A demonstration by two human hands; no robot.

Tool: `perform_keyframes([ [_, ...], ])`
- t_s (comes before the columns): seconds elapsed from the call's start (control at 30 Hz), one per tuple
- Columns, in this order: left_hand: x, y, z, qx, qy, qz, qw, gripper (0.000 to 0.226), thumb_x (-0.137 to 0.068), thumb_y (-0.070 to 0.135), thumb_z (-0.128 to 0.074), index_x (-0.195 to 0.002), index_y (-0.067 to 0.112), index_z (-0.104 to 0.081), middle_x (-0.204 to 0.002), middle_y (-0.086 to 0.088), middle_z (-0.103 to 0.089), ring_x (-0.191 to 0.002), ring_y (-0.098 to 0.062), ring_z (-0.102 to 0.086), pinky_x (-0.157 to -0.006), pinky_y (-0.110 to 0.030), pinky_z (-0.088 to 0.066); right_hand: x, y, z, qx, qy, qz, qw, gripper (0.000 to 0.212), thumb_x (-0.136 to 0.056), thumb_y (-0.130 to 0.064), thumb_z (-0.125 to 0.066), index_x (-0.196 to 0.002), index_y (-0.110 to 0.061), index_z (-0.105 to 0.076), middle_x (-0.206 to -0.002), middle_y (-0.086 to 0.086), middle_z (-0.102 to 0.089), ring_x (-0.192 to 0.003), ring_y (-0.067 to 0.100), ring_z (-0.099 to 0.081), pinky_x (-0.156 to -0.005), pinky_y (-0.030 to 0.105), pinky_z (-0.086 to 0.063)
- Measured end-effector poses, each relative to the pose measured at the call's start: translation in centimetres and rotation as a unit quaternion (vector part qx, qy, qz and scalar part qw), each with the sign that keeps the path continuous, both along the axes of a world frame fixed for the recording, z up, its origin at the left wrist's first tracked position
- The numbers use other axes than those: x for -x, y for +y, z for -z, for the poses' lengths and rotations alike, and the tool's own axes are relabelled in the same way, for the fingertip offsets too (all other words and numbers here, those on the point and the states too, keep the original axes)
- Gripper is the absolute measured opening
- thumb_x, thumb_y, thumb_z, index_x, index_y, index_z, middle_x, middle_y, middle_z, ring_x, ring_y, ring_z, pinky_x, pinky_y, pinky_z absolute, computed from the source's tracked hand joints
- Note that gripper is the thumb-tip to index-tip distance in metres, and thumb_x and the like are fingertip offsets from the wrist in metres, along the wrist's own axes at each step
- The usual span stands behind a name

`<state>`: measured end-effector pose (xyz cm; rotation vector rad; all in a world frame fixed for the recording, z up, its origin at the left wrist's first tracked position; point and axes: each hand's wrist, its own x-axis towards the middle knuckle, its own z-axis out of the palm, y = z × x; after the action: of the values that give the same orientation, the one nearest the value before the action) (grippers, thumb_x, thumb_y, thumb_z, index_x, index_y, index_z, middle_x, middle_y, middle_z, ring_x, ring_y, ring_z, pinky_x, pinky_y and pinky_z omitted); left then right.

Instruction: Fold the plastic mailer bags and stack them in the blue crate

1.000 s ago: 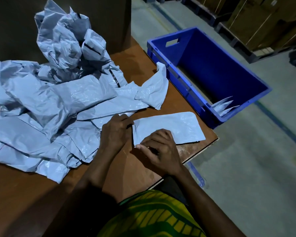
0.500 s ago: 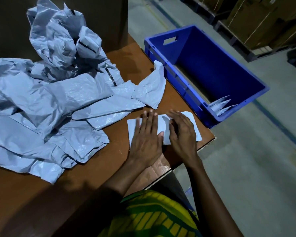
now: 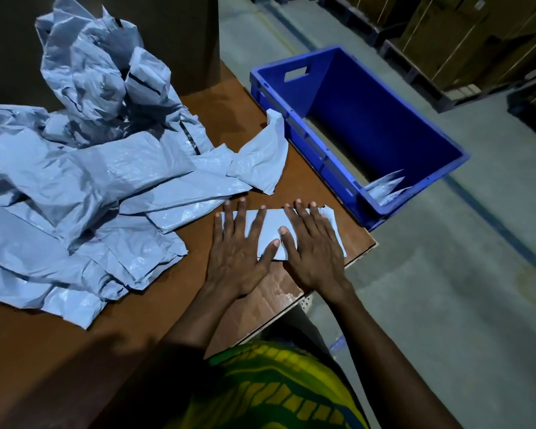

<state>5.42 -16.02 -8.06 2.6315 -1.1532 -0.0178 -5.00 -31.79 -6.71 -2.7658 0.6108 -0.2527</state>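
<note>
A folded grey mailer bag [image 3: 273, 222] lies flat near the right corner of the brown table [image 3: 121, 329]. My left hand [image 3: 240, 252] presses on its left half with fingers spread and straight. My right hand [image 3: 314, 250] presses flat on its right half, thumbs nearly touching. A big heap of crumpled grey mailer bags [image 3: 84, 168] covers the table's left side. The blue crate [image 3: 365, 97] stands on the floor to the right of the table, with a few folded bags [image 3: 386, 188] leaning in its near corner.
The table's edge runs diagonally just right of my hands, and bare concrete floor [image 3: 446, 305] lies beyond it. A dark cardboard box [image 3: 180, 35] stands behind the heap. Pallets with cartons [image 3: 464, 41] line the far right.
The bag was folded over to about half its length. Both hands went from pinching its left end to lying flat on top, spreading apart across it.
</note>
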Motion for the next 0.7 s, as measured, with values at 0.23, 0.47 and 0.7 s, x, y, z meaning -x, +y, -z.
perform_keyframes([
  [0.23, 0.5, -1.7, -1.7, -0.013, -0.055, -0.01, 0.998, 0.068, -0.108, 0.053, -0.018, -0.166, 0.02, -0.014, -0.172, -0.018, -0.005, -0.16, -0.033, 0.004, -0.127, -0.059, 0.006, -0.8, -1.3, -1.5, -0.022, 0.043, -0.017, 0.999, 0.074, -0.102, -0.071, -0.005, -0.167, -0.035, -0.013, -0.175, -0.008, 0.0, -0.161, 0.014, 0.011, -0.13, 0.049, 0.005],
  [0.47, 1.0, -2.3, 0.0, 0.02, -0.046, -0.013, 0.999, 0.062, -0.11, 0.049, -0.021, -0.167, 0.026, -0.008, -0.174, -0.009, 0.002, -0.16, -0.03, 0.005, -0.124, -0.065, -0.009, -0.2, -2.2, 0.2, 0.025, 0.032, -0.02, 0.999, 0.067, -0.108, -0.065, -0.01, -0.167, -0.034, -0.015, -0.175, -0.008, -0.008, -0.161, 0.017, 0.006, -0.129, 0.052, -0.008],
  [0.7, 1.0, -2.6, -0.1, 0.032, -0.032, -0.025, 0.999, 0.063, -0.109, 0.05, -0.027, -0.166, 0.03, -0.011, -0.174, -0.007, 0.0, -0.16, -0.031, 0.003, -0.124, -0.064, -0.01, -0.5, -2.2, 0.1, 0.019, 0.023, -0.012, 0.999, 0.066, -0.108, -0.064, -0.016, -0.166, -0.033, -0.021, -0.175, -0.007, -0.012, -0.162, 0.018, 0.004, -0.129, 0.052, -0.007],
])
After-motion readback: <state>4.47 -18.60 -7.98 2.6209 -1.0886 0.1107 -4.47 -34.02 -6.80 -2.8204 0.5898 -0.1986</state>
